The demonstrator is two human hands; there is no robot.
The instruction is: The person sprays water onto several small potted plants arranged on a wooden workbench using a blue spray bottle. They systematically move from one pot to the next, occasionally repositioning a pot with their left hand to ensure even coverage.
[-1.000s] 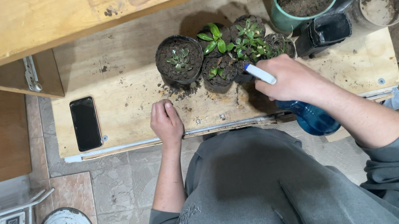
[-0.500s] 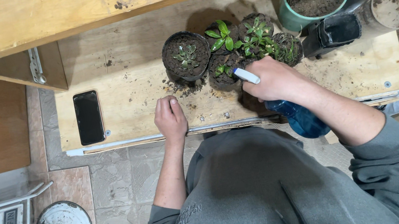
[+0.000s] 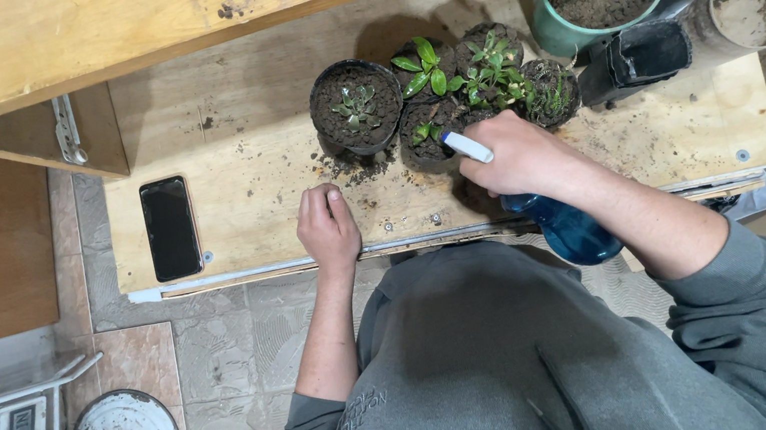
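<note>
The plywood worktop [image 3: 232,217] carries a cluster of small black pots with seedlings [image 3: 446,94]. Over its front edge the right hand [image 3: 521,156] is wrapped tight around the neck of a blue spray bottle [image 3: 567,230]. It looks like smooth, light plastic, perhaps heavier with water; the neck seems the safest grip. The left hand [image 3: 328,228] rests curled on the worktop, holding nothing.
</note>
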